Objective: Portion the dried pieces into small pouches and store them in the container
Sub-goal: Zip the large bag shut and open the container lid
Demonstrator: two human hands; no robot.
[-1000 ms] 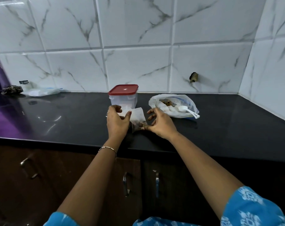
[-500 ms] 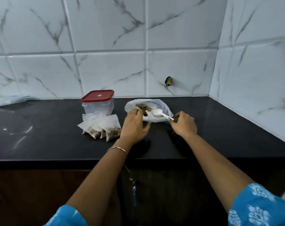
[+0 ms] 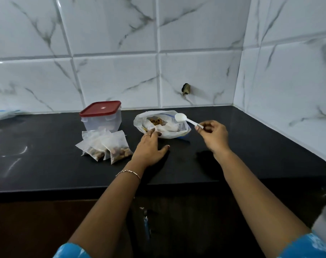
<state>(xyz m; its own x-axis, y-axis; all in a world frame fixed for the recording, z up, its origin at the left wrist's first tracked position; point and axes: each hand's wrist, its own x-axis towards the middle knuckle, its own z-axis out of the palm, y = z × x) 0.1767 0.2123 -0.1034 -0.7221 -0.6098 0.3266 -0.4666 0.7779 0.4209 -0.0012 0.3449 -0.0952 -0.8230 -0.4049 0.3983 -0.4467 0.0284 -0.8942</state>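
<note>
Spoon (image 3: 186, 120) in right grip (image 3: 215, 137) hangs over bag (image 3: 138, 122) rim.

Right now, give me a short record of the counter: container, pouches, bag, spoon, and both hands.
Container: clear, red lid on, standing near the wall
Pouches: filled, piled in front of the container
Bag: open, dried pieces inside
Spoon: white, held over the bag, bowl looks empty
Left hand: fingers straight, resting on the counter, fingertips at the bag's near edge
Right hand: pinches the end of the spoon's handle
</note>
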